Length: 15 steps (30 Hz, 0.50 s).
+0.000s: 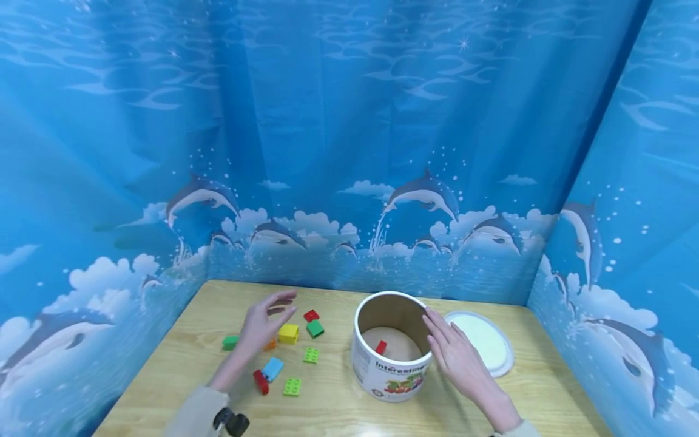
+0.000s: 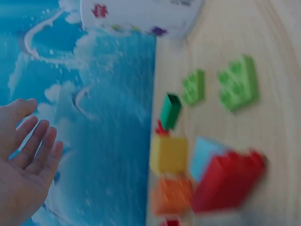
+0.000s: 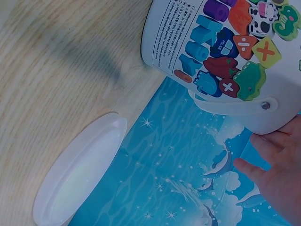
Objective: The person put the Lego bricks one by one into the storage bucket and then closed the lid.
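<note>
My left hand [image 1: 263, 321] hovers above the toy bricks with nothing in it, its fingers loosely bent. Under and around it lie a yellow brick [image 1: 288, 334], an orange brick [image 2: 172, 196], a light blue brick [image 1: 272, 368] and a red brick [image 1: 261, 382]. On the right, my right hand [image 1: 457, 352] rests straight fingers against the rim of a round white bucket [image 1: 391, 375] printed with colourful pictures. One red brick [image 1: 381, 347] lies on the bucket's floor. The bucket's white handle [image 3: 225, 106] hangs down its side.
A white lid [image 1: 483, 342] lies on the wooden table right of the bucket. Green bricks [image 1: 315, 329] and light green bricks [image 1: 292, 386] lie between the left hand and the bucket. A blue dolphin-print curtain [image 1: 338, 152] borders the table's back and sides.
</note>
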### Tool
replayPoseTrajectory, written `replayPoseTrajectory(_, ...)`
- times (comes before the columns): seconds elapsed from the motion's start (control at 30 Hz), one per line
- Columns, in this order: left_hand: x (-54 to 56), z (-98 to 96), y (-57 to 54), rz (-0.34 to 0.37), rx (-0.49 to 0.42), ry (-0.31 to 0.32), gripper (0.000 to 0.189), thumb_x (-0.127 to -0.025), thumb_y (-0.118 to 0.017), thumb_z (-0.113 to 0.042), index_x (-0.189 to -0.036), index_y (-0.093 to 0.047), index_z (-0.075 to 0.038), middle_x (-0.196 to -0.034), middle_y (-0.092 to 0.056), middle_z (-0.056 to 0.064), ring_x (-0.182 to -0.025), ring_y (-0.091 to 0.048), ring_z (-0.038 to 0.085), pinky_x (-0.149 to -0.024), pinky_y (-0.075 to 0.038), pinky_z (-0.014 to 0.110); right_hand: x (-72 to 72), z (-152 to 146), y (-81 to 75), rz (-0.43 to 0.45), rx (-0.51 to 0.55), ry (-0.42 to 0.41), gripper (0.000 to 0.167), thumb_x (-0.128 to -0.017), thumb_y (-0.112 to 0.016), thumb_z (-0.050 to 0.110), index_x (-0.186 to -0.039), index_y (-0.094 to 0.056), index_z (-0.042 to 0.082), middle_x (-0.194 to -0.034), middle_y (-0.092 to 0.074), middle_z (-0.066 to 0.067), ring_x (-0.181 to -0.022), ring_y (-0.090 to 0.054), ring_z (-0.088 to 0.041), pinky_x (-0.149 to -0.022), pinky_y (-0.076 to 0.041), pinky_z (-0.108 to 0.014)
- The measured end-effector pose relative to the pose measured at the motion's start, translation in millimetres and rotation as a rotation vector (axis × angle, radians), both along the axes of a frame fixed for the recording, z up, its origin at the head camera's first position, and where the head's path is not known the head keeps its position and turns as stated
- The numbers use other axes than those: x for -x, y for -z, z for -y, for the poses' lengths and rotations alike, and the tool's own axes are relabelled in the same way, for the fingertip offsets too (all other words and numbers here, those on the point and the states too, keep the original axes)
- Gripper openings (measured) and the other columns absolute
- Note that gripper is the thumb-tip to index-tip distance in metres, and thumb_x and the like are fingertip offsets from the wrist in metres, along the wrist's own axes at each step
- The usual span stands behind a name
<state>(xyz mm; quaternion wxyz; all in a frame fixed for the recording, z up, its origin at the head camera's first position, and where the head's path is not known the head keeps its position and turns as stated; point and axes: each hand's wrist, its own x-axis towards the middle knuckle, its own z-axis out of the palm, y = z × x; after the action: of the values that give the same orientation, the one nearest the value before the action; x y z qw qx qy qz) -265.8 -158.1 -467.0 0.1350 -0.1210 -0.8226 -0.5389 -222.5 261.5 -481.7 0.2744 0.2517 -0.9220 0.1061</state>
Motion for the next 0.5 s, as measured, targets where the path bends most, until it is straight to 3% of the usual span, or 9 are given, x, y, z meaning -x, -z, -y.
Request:
replayPoseTrajectory(0.13, -4.0, 24.1, 14.3, -0.005, 0.069, -0.056, 0.037, -0.094, -0.073, -0.010, -0.130, -0.065, -0.004, -0.128, -0.068, 0.013, -0.115, -0.065, 0.033, -0.098, -0.054, 0.053, 0.2, 0, 0.6, 0.006, -0.001, 0.002, 0.044, -0.099, -0.058, 0.011, -0.141, -0.055, -0.002, -0.151, -0.049, -0.018, -0.133, -0.052, -0.038, -0.108, -0.042, -0.061)
replayPoseTrajectory(0.33, -8.3, 61.4, 33.7, -0.065, 0.283, -0.149, 0.039, -0.092, -0.075, -0.009, -0.129, -0.065, -0.001, -0.124, -0.069, 0.017, -0.111, -0.066, 0.036, -0.093, -0.055, 0.055, 0.5, 0, 0.7, 0.021, -0.001, 0.013, 0.044, -0.102, -0.054, 0.014, -0.143, -0.054, -0.001, -0.153, -0.047, -0.016, -0.137, -0.049, -0.035, -0.110, -0.040, -0.060)
replayPoseTrajectory(0.5, -11.5, 87.3, 45.4, -0.063, 0.426, -0.171, 0.042, -0.090, -0.075, -0.007, -0.130, -0.063, 0.002, -0.126, -0.066, 0.023, -0.112, -0.063, 0.042, -0.093, -0.054, 0.059, 0.1, 0, 1.1, 0.021, -0.003, 0.011, 0.044, -0.102, -0.054, 0.014, -0.143, -0.054, -0.001, -0.153, -0.047, -0.016, -0.136, -0.049, -0.035, -0.110, -0.040, -0.060)
